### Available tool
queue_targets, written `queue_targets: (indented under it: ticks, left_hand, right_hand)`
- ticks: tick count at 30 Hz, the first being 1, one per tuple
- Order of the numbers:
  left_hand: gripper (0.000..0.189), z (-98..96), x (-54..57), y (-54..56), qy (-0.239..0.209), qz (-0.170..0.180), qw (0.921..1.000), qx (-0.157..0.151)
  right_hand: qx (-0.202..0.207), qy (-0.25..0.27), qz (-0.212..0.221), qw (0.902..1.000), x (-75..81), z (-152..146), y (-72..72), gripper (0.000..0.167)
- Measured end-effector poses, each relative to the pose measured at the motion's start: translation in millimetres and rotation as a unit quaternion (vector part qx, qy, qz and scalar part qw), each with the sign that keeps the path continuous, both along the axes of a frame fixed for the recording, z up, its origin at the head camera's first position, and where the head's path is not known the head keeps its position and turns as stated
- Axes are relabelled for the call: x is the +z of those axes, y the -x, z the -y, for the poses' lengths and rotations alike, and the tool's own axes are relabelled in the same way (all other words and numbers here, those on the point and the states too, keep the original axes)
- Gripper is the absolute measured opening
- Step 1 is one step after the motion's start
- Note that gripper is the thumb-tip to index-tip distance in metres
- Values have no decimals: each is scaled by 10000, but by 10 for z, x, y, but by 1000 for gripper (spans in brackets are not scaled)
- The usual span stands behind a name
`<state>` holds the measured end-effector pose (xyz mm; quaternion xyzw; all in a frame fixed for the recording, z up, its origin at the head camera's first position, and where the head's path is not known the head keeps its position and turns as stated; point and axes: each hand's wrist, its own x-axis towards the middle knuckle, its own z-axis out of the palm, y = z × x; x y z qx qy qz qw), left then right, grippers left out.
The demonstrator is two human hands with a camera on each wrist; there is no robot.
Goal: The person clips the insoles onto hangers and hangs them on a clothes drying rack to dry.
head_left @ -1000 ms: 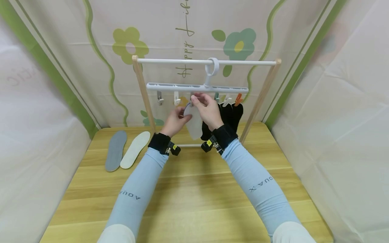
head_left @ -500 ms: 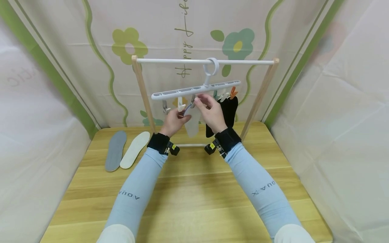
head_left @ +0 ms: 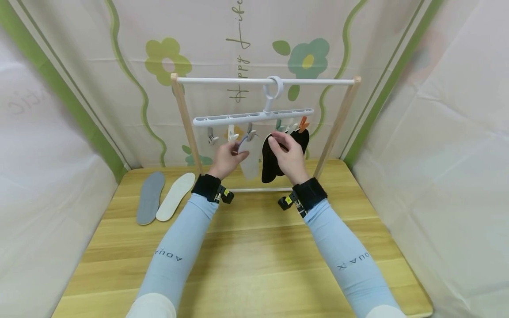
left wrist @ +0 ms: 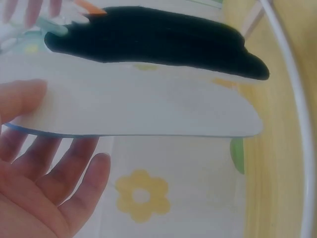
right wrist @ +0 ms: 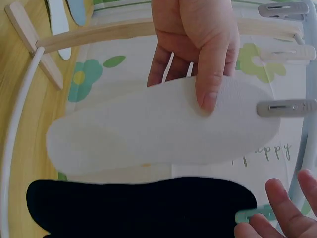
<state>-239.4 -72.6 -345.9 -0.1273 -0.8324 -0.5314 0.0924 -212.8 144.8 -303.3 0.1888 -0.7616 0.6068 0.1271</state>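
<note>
The left hand [head_left: 227, 160] has its grip on a white insole [head_left: 249, 162], thumb laid on the face toward the right hand and fingers behind the blue-edged side. This insole hangs upright below the hanger [head_left: 246, 118], its top end in the bite of a grey clip [right wrist: 287, 107]. The right hand [head_left: 289, 157] has a slack grip with nothing in it, fingers loosely bent in front of the black insoles [head_left: 270, 165] and near the green clip [head_left: 279, 125]. The black insoles overlap, so their number is hard to tell; they hang at the hanger's right part, where a white clip [head_left: 291, 128] and an orange clip [head_left: 304, 124] also sit. Left of the held insole dangle another white clip [head_left: 232, 133] and a second grey clip [head_left: 211, 136]. The hanger is slightly tilted, its left end lower in the head view, and its ring loops over the white rail [head_left: 218, 81] of a wooden-sided rack. On the counter [head_left: 254, 256], at the left, a grey insole [head_left: 151, 198] lies beside a pale insole [head_left: 176, 197].
</note>
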Motion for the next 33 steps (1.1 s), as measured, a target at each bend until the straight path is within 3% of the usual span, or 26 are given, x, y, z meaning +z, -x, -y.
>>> queue_targets:
  ticks: [8,16,20,26,33]
  left_hand:
    - [30,25,-39,-21,36,86,9999,-42]
    - [40,130,-130,-57,-31,415,9986,-311]
    - [44,237,-197,-113,37,656,9975,-277]
    - [47,444,-385,-253,66,720,9973,95]
    - [46,725,-713,-537,-246,916,9945,450]
  right_hand:
    - [-46,230,294,9993,-215,-224,-139,43]
    - [-255,-195,580,9978,-180,-355,-518,37]
    - [-270,-216,642,9973,-369,-471,-500,37]
    - [-318,-126,862,9957,-743,-635,-393,43]
    - [-395,-420,941,9939,-899,-693,-475,48]
